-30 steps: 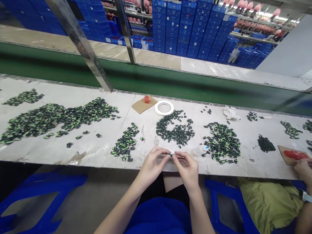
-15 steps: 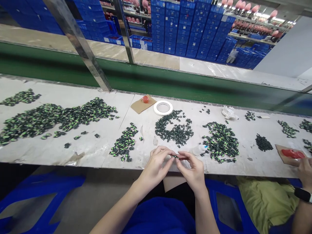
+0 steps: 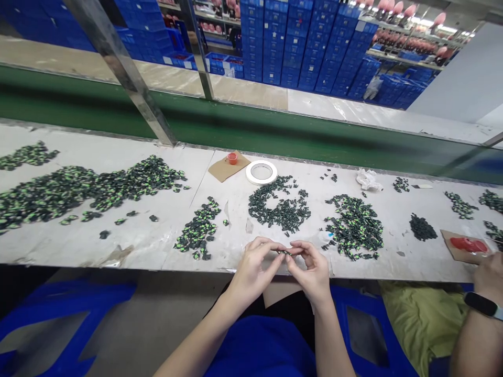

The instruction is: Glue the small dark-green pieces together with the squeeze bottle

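Note:
My left hand [image 3: 256, 263] and my right hand [image 3: 311, 267] meet above the near edge of the table, fingertips almost touching. Pinched between them is a small dark part with green on it [image 3: 285, 253], mostly covered by the fingers. Just beyond my hands lies a ring-shaped pile of small dark green pieces [image 3: 291, 214]. A pile of black-and-green parts [image 3: 356, 225] spreads to the right of my right hand, and a smaller such pile [image 3: 198, 230] lies to the left of my left hand.
A roll of white tape [image 3: 251, 173] and a red cup [image 3: 232, 157] on cardboard [image 3: 218, 170] sit farther back. Long heaps of parts [image 3: 51, 191] cover the left. At right are black pieces [image 3: 422, 227], red items [image 3: 467, 244] and another person's hand [image 3: 489, 277]. A green belt [image 3: 251, 125] runs behind.
The view has shifted slightly. My fingers have shifted a little around the small part, still held between both hands. The other person's wrist at right has come further into view.

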The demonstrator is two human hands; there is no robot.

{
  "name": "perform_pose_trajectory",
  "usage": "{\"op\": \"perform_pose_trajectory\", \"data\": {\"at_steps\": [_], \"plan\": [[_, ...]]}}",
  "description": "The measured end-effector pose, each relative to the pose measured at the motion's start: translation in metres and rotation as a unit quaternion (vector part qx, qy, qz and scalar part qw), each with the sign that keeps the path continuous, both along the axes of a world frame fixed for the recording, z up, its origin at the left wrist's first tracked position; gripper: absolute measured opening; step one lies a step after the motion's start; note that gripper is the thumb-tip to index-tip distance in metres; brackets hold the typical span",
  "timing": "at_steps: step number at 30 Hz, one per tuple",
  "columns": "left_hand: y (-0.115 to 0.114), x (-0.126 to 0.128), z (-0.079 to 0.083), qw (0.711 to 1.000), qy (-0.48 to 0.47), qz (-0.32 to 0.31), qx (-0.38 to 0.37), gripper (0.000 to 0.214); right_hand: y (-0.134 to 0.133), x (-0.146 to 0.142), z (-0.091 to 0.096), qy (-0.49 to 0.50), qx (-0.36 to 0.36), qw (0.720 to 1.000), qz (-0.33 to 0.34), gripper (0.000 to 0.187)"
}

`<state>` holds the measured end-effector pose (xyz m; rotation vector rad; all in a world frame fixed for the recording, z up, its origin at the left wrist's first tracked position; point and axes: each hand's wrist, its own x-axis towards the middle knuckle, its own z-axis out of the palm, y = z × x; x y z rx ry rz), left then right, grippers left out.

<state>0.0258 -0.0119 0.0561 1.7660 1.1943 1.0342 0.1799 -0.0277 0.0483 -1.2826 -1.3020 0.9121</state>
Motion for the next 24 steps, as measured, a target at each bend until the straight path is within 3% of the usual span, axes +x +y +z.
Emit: {"op": "perform_pose_trajectory", "data": {"at_steps": [8,16,20,24], "plan": [[0.008,-0.005,-0.004,1.0,0.0,-0.028,0.011,0.013,-0.001,0.009,0.001,0.038,-0.059,0.996,0.048,0.029],[0.009,-0.006,-0.006,0.996,0.008,-0.056,0.066,0.016,-0.003,0.01,0.001,0.033,-0.057,0.997,0.05,0.025],[0.009,-0.008,-0.005,0.992,0.039,-0.093,0.075,0.017,-0.006,0.007,0.008,-0.007,-0.041,0.998,0.052,0.022],[0.008,-0.007,0.006,0.988,0.051,-0.122,0.082,0.019,-0.014,0.013,0.017,-0.085,0.026,0.996,0.012,0.021]]}}
